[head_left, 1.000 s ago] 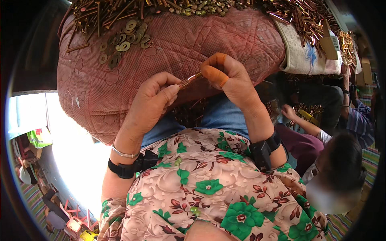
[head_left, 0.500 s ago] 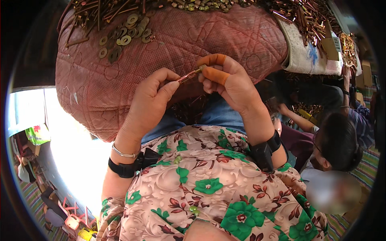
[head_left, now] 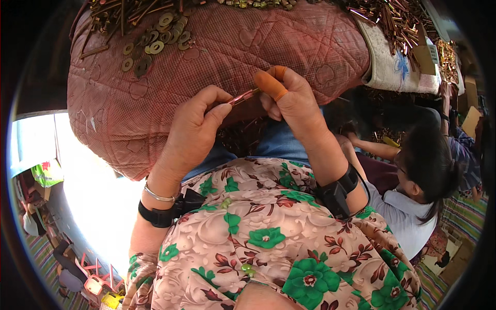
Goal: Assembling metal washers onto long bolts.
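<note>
In front of me, above my lap, a slim reddish-gold metal bolt [head_left: 242, 97] is held between both hands, tilted slightly up to the right. My left hand [head_left: 195, 120] pinches its left end between thumb and forefinger. At the other end, my right hand [head_left: 295, 101] closes its thumb and forefinger, both in orange finger covers, round the tip. Those fingers hide that end, so whatever is fitted there cannot be made out. Just beyond the hands lies a quilted reddish cloth [head_left: 222, 57] over a rounded work surface.
Flat washers [head_left: 156, 47] lie on the cloth at the far left, near a pile of metal rods [head_left: 121, 15]. Brass-coloured nuts [head_left: 258, 4] line the far edge. More copper-coloured rods [head_left: 392, 26] are heaped far right, beside an open carton [head_left: 424, 58]. A co-worker [head_left: 413, 181] sits close on my right.
My right fingers have turned and closed further over the bolt's right end, covering the small brass-coloured piece seen there before. My left hand stays nearly still. The co-worker has shifted position.
</note>
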Demonstrator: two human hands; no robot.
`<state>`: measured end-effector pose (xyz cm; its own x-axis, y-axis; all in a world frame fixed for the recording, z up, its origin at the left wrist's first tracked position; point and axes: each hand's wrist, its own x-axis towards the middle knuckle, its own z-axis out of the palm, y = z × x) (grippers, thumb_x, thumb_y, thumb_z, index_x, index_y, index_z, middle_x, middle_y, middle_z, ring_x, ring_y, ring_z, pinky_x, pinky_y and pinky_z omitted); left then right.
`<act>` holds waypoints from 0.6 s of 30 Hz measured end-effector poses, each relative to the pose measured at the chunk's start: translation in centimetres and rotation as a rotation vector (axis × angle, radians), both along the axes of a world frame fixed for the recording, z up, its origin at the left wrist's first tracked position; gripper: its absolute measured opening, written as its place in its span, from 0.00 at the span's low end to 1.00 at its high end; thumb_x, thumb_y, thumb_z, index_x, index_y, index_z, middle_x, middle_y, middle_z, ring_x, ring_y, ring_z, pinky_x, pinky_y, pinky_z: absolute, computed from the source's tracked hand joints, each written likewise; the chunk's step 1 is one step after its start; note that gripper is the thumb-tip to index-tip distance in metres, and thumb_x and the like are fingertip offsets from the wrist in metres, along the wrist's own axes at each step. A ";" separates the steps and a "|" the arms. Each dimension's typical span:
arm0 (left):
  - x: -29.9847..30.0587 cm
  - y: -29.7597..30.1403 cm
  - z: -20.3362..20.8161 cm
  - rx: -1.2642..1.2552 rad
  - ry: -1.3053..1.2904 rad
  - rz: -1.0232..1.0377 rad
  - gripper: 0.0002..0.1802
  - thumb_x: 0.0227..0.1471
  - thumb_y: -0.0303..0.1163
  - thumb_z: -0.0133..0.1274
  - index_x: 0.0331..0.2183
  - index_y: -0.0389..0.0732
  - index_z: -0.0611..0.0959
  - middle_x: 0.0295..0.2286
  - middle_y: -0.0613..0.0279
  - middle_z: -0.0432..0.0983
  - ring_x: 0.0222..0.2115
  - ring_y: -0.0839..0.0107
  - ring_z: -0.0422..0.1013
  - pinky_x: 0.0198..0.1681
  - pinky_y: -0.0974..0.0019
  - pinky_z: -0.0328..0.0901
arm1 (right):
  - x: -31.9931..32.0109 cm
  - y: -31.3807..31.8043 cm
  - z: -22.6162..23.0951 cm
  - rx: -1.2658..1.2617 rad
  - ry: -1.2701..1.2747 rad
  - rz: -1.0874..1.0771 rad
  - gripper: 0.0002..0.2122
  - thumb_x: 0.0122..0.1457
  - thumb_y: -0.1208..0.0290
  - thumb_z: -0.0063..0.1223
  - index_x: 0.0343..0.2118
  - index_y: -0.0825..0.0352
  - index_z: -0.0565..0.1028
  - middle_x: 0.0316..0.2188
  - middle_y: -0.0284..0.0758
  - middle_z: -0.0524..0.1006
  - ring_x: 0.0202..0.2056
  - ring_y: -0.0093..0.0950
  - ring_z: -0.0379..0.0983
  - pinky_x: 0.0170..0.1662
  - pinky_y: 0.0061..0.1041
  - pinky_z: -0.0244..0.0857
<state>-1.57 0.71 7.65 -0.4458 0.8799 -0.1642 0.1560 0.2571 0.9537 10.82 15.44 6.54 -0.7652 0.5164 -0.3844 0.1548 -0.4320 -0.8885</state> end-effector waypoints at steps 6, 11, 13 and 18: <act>-0.1 -0.4 -0.1 -0.008 -0.030 -0.022 0.06 0.51 0.27 0.47 0.31 0.35 0.75 0.19 0.67 0.65 0.22 0.81 0.59 0.25 0.75 0.57 | 0.3 -0.4 0.3 0.271 -0.047 0.025 0.10 0.56 0.68 0.51 0.35 0.71 0.71 0.17 0.28 0.69 0.18 0.14 0.63 0.20 0.14 0.55; -0.1 -0.5 -0.8 0.013 -0.026 -0.018 0.07 0.52 0.28 0.47 0.31 0.35 0.74 0.20 0.69 0.65 0.22 0.81 0.60 0.25 0.76 0.57 | 0.7 -0.6 -0.7 0.203 0.000 0.029 0.10 0.57 0.67 0.49 0.35 0.69 0.71 0.18 0.27 0.70 0.19 0.14 0.62 0.22 0.13 0.56; -0.1 -0.4 -0.6 -0.010 -0.049 -0.026 0.06 0.52 0.28 0.47 0.31 0.35 0.74 0.20 0.69 0.65 0.22 0.81 0.60 0.25 0.76 0.57 | 0.6 -0.5 -0.8 0.258 0.085 0.028 0.10 0.58 0.66 0.48 0.36 0.68 0.71 0.19 0.26 0.70 0.18 0.13 0.62 0.21 0.12 0.54; -0.2 -0.3 -0.7 0.018 -0.016 -0.030 0.06 0.52 0.27 0.47 0.32 0.35 0.75 0.20 0.70 0.65 0.22 0.82 0.59 0.25 0.77 0.56 | 0.8 -0.2 -0.1 0.197 0.037 0.058 0.09 0.56 0.71 0.51 0.36 0.70 0.71 0.22 0.28 0.71 0.22 0.15 0.64 0.24 0.14 0.58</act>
